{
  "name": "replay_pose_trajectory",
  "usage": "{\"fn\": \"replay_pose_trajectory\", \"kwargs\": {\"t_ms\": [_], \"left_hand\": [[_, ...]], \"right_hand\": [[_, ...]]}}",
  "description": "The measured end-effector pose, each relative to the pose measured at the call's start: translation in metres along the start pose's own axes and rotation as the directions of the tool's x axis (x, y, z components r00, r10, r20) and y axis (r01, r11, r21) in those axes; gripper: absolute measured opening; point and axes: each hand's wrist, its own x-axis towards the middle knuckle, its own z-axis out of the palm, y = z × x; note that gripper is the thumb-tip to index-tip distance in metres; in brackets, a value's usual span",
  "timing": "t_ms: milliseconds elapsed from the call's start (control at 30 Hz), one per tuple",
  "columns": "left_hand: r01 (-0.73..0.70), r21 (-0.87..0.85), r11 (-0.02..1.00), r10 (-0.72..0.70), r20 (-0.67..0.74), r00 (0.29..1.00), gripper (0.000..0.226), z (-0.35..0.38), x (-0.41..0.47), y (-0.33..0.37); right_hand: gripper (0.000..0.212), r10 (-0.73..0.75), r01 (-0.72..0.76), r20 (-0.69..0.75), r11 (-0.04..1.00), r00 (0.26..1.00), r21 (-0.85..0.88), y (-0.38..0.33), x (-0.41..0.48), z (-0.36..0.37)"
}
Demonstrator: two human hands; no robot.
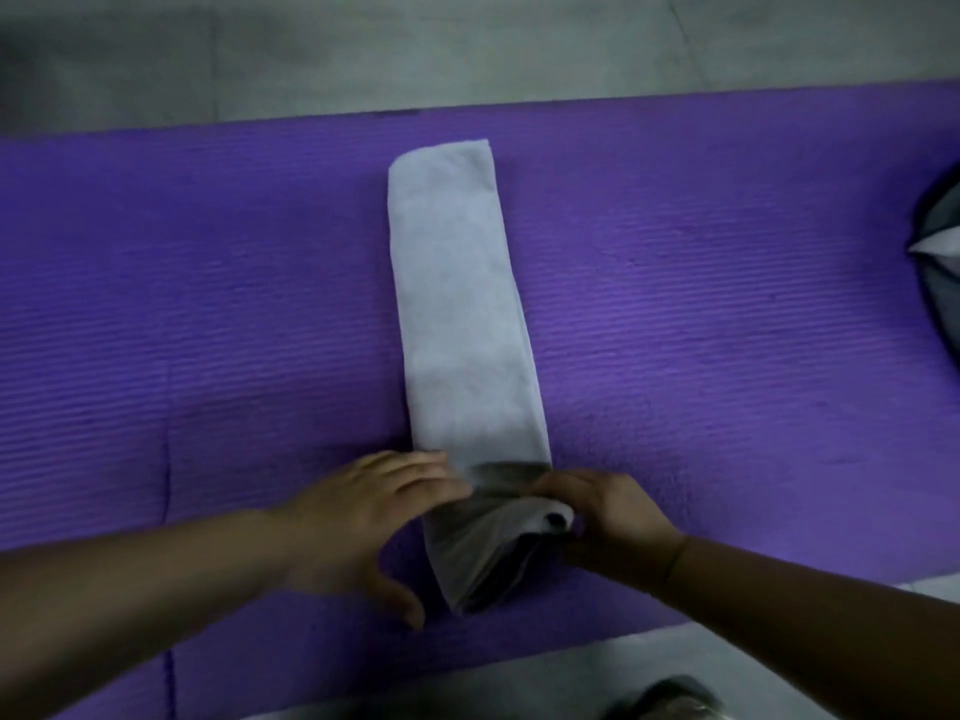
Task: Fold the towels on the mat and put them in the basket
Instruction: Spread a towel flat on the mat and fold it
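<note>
Head view is showing a pale towel (457,304) lying as a long folded strip across the middle of the purple mat (208,304), reaching from near the mat's far edge to near its near edge. The towel's near end is sitting raised off the mat in a loose, doubled-over fold.

The right hand (608,511) is curling its fingers round that fold's right side, so its grip is holding the towel. The left hand (374,511) is lying with straight fingers touching the towel's left edge, thumb spread wide, its grip holding nothing.

The towel is looking soft, light and limp. Its stacked layers are likely to slide apart, so pinching all layers at both near corners seems the safest hold.

The mat is showing a ribbed foam surface that probably drags on cloth, so lifting is looking wiser than sliding. Grey floor is showing past the mat's far and near edges, under dim light. A dark-rimmed object (940,262), possibly the basket, is sitting at the mat's right end, well apart from the towel.
</note>
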Motion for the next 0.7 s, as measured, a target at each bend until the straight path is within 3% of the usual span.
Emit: {"fn": "replay_pose_trajectory", "kwargs": {"t_ms": [100,167,233,300,367,433,567,700], "left_hand": [[0.100,-0.008,0.995,-0.101,-0.067,0.993,0.085,0.008,0.007,0.005],[0.209,-0.238,0.948,-0.240,-0.106,0.965,0.070,0.008,0.018,0.007],[0.317,-0.534,0.784,-0.456,-0.148,0.877,0.065,0.001,0.032,0.005],[0.417,-0.756,0.504,-0.655,-0.020,0.756,0.083,-0.007,0.044,0.001],[0.449,-0.827,0.338,-0.756,0.046,0.653,0.078,-0.010,0.053,-0.005],[0.419,-0.867,0.268,-0.823,0.021,0.568,0.060,-0.013,0.058,-0.007],[0.351,-0.922,0.165,-0.879,0.024,0.476,0.055,-0.014,0.066,-0.012],[0.397,-0.890,0.224,-0.927,-0.068,0.370,0.072,-0.022,0.077,-0.027]], "right_hand": [[0.038,0.267,-0.250,-0.074,0.952,0.961,0.178,-0.005,0.014,-0.003],[0.050,0.430,-0.390,-0.098,0.878,0.898,0.277,-0.007,0.026,-0.006],[0.033,0.538,-0.442,-0.104,0.775,0.836,0.452,-0.007,0.040,-0.010],[0.015,0.582,-0.408,-0.102,0.674,0.806,0.616,-0.007,0.058,-0.017],[0.024,0.580,-0.386,-0.060,0.612,0.812,0.690,-0.005,0.075,-0.025],[0.033,0.560,-0.406,-0.021,0.625,0.828,0.667,-0.002,0.091,-0.031],[0.023,0.578,-0.458,-0.115,0.739,0.808,0.495,0.008,0.123,-0.030],[0.028,0.655,-0.581,-0.146,0.736,0.741,0.349,0.013,0.146,-0.028]]}}
